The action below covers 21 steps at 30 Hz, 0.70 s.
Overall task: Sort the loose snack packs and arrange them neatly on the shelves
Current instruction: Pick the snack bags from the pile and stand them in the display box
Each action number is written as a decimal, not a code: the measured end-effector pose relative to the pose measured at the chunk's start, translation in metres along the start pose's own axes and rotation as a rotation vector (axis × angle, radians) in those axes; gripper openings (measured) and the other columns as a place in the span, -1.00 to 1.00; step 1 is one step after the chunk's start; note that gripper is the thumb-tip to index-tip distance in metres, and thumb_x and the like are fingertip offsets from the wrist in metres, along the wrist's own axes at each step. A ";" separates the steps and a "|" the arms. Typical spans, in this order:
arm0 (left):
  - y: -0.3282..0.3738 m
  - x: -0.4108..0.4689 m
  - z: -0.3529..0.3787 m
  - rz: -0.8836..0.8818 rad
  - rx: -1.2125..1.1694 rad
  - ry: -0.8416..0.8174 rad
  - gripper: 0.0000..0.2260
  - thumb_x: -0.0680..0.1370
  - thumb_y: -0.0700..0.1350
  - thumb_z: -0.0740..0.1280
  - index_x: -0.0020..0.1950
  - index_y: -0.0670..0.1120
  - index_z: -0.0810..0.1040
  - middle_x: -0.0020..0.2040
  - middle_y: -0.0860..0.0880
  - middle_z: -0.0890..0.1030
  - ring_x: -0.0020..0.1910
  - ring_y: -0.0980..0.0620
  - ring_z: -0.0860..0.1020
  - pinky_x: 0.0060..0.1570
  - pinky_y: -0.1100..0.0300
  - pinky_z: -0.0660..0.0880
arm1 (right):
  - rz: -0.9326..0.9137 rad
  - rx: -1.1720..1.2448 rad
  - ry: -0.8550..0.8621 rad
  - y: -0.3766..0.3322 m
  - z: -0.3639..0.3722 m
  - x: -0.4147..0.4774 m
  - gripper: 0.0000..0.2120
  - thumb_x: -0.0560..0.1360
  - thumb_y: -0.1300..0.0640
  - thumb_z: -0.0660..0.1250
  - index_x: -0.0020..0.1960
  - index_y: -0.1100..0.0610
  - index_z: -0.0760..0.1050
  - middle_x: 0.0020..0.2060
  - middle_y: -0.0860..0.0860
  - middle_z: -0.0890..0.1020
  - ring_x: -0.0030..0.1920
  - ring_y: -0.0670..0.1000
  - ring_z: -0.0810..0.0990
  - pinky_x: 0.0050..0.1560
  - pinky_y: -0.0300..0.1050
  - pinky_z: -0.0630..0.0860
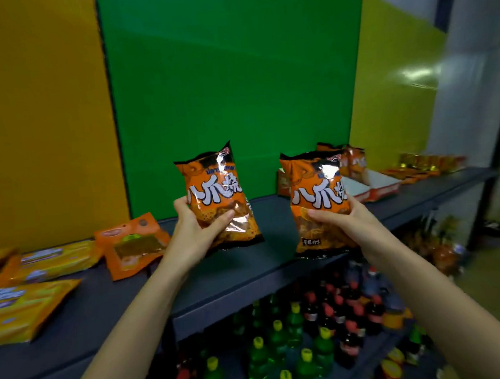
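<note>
Head view: one orange snack pack (pixel 213 191) is gripped upright by the left hand (pixel 197 230), a second pack (pixel 316 198) by the right hand (pixel 344 223), above the shelf (pixel 248 273). Matching packs (pixel 356 161) are stood rearward-right, nearer the right hand.

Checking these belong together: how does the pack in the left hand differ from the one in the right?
The left pack leans, top to the left; the right pack stands nearly upright. The left pack is held higher, over the shelf; the right pack hangs lower, at the shelf's front edge. Both share the same orange-and-black print.
</note>
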<state>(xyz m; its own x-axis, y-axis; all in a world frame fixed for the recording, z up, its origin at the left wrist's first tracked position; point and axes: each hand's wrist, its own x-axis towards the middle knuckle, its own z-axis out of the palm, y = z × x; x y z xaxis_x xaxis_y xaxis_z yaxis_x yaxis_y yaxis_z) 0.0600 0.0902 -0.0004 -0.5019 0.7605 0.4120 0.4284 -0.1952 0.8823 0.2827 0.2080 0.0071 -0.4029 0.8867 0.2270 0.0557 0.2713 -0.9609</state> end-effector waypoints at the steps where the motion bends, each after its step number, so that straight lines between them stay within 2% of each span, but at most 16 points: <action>1: 0.004 0.005 0.018 0.007 -0.005 -0.022 -0.36 0.47 -0.04 0.37 0.38 -0.10 0.04 0.14 0.06 0.38 0.08 0.09 0.44 0.08 0.21 0.36 | 0.001 0.005 0.019 0.004 -0.015 0.004 -0.49 0.31 0.08 0.51 0.20 -0.03 0.41 0.08 -0.04 0.62 0.08 0.03 0.60 0.19 0.03 0.50; 3: 0.010 0.016 0.051 0.025 -0.010 -0.064 -0.37 0.47 -0.06 0.38 0.35 -0.10 0.05 0.15 0.05 0.39 0.09 0.08 0.45 0.08 0.20 0.38 | -0.001 0.015 0.064 0.010 -0.043 0.011 -0.57 0.33 0.11 0.50 0.13 -0.07 0.42 0.05 -0.05 0.62 0.06 0.02 0.60 0.17 0.01 0.51; 6: 0.019 0.038 0.100 0.052 0.000 -0.121 -0.35 0.45 -0.05 0.40 0.35 -0.10 0.04 0.17 0.05 0.39 0.13 0.07 0.46 0.10 0.19 0.39 | 0.001 0.023 0.140 0.021 -0.083 0.023 -0.50 0.34 0.11 0.50 0.21 -0.01 0.39 0.06 -0.04 0.61 0.07 0.02 0.60 0.13 -0.03 0.52; 10: 0.024 0.067 0.168 0.085 -0.001 -0.167 -0.33 0.45 -0.04 0.41 0.36 -0.11 0.04 0.28 -0.01 0.41 0.21 0.01 0.46 0.16 0.14 0.41 | 0.001 0.040 0.228 0.037 -0.133 0.043 -0.49 0.35 0.11 0.49 0.22 0.00 0.36 0.03 -0.05 0.60 0.02 -0.02 0.59 0.02 -0.12 0.52; 14: 0.023 0.096 0.236 0.090 -0.024 -0.155 -0.32 0.43 -0.03 0.43 0.36 -0.12 0.06 0.35 -0.06 0.39 0.28 -0.05 0.44 0.25 0.04 0.41 | -0.011 0.019 0.297 0.056 -0.183 0.078 -0.38 0.34 0.09 0.50 0.32 0.08 0.31 0.14 0.01 0.57 0.11 0.04 0.57 0.07 -0.09 0.50; 16: 0.023 0.112 0.268 0.087 -0.025 -0.133 -0.35 0.43 -0.03 0.43 0.33 -0.12 0.09 0.35 -0.07 0.40 0.28 -0.07 0.44 0.27 -0.04 0.42 | -0.028 0.014 0.316 0.064 -0.205 0.100 -0.35 0.35 0.08 0.49 0.36 0.09 0.29 0.11 -0.02 0.55 0.05 -0.01 0.57 -0.02 -0.15 0.49; 18: 0.026 0.128 0.298 0.080 -0.020 -0.115 -0.38 0.44 -0.03 0.42 0.30 -0.13 0.11 0.34 -0.07 0.41 0.27 -0.08 0.45 0.21 0.01 0.43 | -0.039 0.027 0.323 0.069 -0.223 0.124 -0.37 0.37 0.07 0.48 0.35 0.08 0.29 0.01 -0.09 0.55 -0.05 -0.10 0.55 -0.15 -0.24 0.46; 21: 0.028 0.153 0.337 0.071 -0.004 -0.100 -0.40 0.45 -0.01 0.41 0.29 -0.14 0.11 0.34 -0.08 0.42 0.26 -0.10 0.46 0.19 0.02 0.42 | -0.051 0.022 0.325 0.075 -0.249 0.160 -0.38 0.39 0.05 0.45 0.37 0.09 0.29 0.04 -0.06 0.54 -0.05 -0.10 0.54 -0.17 -0.27 0.44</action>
<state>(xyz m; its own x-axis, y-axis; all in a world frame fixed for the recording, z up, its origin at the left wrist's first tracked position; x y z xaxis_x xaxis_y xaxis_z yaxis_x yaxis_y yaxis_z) 0.2485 0.4102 0.0107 -0.3929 0.8029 0.4484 0.4568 -0.2528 0.8529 0.4500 0.4634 0.0113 -0.0914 0.9462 0.3104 0.0216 0.3135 -0.9493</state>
